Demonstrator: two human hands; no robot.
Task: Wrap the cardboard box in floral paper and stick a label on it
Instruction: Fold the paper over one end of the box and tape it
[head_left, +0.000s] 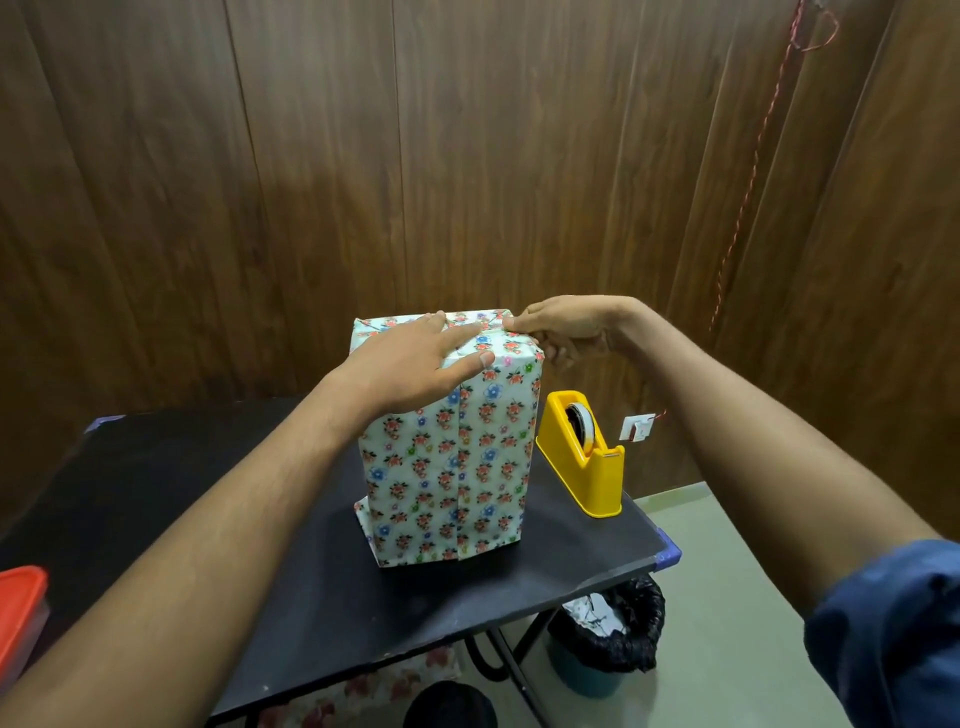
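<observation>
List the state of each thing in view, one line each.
Floral-paper-wrapped cardboard box: upright on the black table, top end folded, bottom flap sticking out, no label visible.
Left hand: flat, fingers straight, pressing the top fold.
Right hand: pinching paper at the top right edge.
Yellow plastic tape dispenser: standing right of the box, roll loaded.
Black-lined bin: on the floor, crumpled paper inside.
</observation>
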